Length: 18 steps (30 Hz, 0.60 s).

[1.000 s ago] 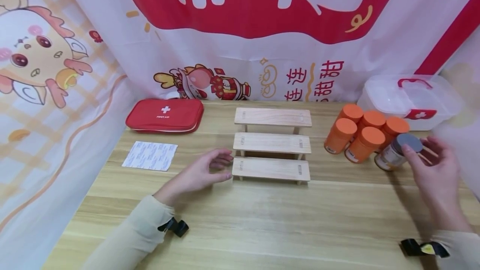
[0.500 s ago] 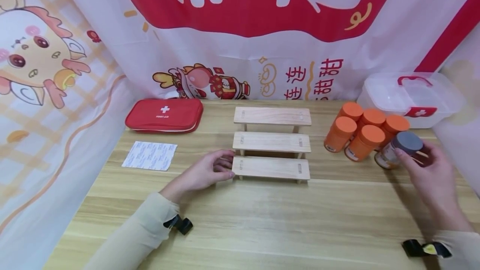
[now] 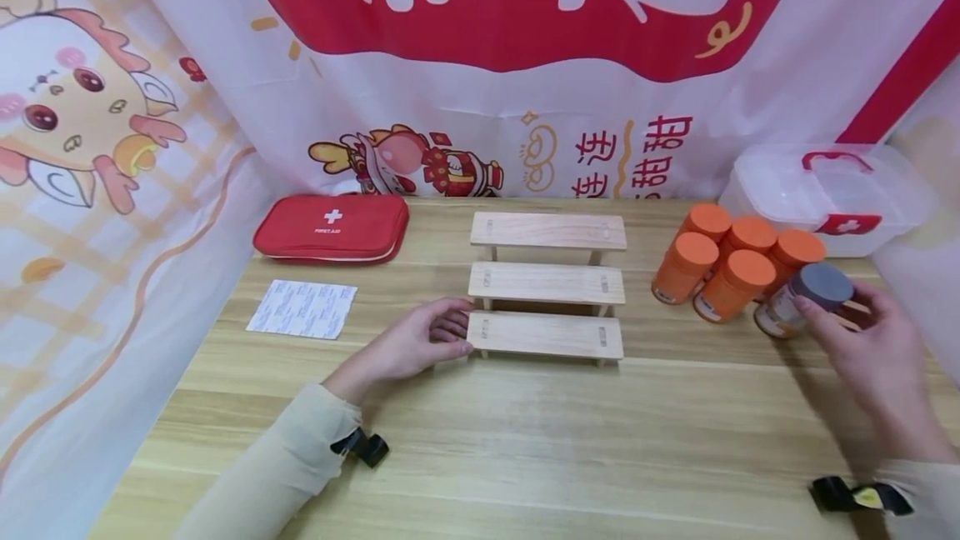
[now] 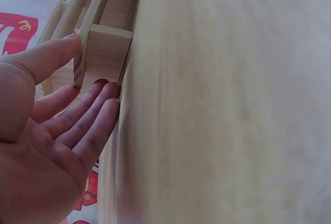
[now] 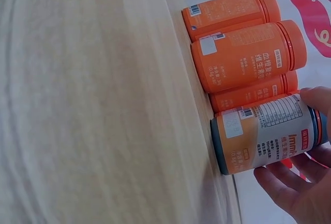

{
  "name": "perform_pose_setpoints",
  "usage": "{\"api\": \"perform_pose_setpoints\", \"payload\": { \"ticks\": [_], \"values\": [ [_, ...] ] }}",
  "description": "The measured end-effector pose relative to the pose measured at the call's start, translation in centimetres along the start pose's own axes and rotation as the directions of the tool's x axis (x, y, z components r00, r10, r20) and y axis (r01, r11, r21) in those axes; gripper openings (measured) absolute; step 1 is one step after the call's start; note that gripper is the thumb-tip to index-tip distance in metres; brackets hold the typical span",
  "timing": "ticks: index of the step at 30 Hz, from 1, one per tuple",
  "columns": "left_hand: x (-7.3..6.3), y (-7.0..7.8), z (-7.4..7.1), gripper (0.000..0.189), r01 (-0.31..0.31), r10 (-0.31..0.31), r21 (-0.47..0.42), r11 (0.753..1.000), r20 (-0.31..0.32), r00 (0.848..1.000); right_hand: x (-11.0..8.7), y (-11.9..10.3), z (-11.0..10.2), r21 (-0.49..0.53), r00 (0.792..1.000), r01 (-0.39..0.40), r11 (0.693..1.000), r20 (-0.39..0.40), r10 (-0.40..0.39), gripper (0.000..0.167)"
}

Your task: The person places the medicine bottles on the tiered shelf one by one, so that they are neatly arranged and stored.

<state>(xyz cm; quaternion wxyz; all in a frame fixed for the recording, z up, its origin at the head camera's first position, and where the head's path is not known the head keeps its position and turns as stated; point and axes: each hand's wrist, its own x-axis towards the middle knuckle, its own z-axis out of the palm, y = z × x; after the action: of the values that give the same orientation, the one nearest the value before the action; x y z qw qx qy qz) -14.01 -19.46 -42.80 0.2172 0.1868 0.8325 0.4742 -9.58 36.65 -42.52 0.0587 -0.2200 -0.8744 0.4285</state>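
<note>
My left hand (image 3: 420, 340) is at the left end of the three-tier wooden display stand (image 3: 546, 333). In the left wrist view its thumb and index finger pinch the end of the lowest board, and the other fingers extend below it near the table. My right hand (image 3: 873, 348) holds a grey-lidded supplement bottle (image 5: 264, 133) around its lid, thumb on one side and fingers on the other. This bottle has a white and orange label and leans slightly. Beside it, several orange bottles (image 3: 742, 286) stand in a tight cluster.
A red first aid pouch (image 3: 330, 229) lies at the back left, with a white printed packet (image 3: 302, 309) in front of it. Behind the bottles stands a clear lidded box (image 3: 780, 190) with a red handle. Printed cloth (image 3: 510, 94) hangs along the back.
My left hand has moved slightly right onto the end of the lowest board. My right fingers have closed around the grey lid, and that bottle stays beside the orange ones.
</note>
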Motion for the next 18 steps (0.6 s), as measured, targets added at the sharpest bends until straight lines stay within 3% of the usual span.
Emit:
{"api": "perform_pose_setpoints", "payload": {
  "ticks": [10, 14, 18],
  "values": [
    [-0.2, 0.3, 0.0, 0.060, 0.008, -0.008, 0.030, 1.000, -0.009, 1.000, -0.1, -0.6, -0.4, -0.012, 0.998, -0.032, 0.999, -0.058, 0.032, 0.078],
    [-0.2, 0.4, 0.0, 0.059, 0.004, -0.003, 0.029, 1.000, -0.006, 1.000, -0.5, -1.3, -0.6, 0.068, 0.992, -0.045, 0.997, -0.114, 0.052, 0.075],
    [-0.2, 0.4, 0.0, 0.059, 0.008, -0.008, 0.026, 1.000, -0.004, 1.000, -1.1, -2.3, -0.6, 0.175, 0.984, 0.011, 0.985, -0.178, 0.021, 0.068]
  ]
}}
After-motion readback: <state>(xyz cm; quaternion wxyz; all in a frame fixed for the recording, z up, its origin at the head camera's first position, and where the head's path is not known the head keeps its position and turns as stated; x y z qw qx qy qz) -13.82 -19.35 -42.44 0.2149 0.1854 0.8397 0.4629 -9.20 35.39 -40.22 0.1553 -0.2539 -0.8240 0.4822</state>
